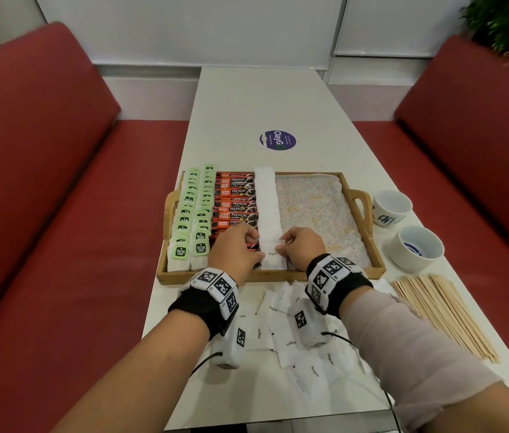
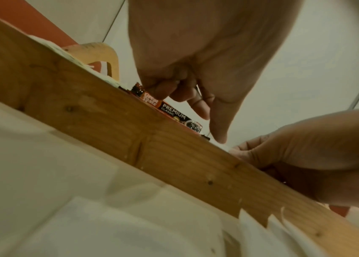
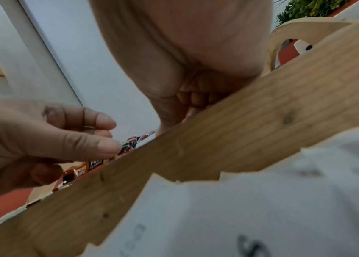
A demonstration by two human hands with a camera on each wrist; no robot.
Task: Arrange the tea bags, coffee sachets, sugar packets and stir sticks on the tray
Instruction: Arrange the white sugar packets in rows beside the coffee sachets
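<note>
I have both hands over the near end of the wooden tray (image 1: 378, 267), set close together on either side of the white column of sugar packets (image 1: 266, 201). My left hand (image 1: 235, 249) has its fingers curled in and its tips touching the left edge of a white sugar packet (image 1: 273, 245); my right hand (image 1: 301, 245) pinches the right edge of that same packet between thumb and forefinger. The packets are plain white paper printed "Sugar", overlapped in one straight strip running away from my hands. Just left of my left hand lie the orange-and-black coffee sachets (image 1: 236, 198) in a stacked row, and further left two rows of green-tagged tea bags (image 1: 192, 214). Right of my right hand the tray shows only its floral liner (image 1: 315, 210). Under my wrists, on the bench (image 1: 262, 98), loose sugar packets (image 1: 306, 354) lie scattered, and the wooden stir sticks (image 1: 443, 310) fan out to the right of my right forearm, near two white cups (image 1: 403, 226).
</note>
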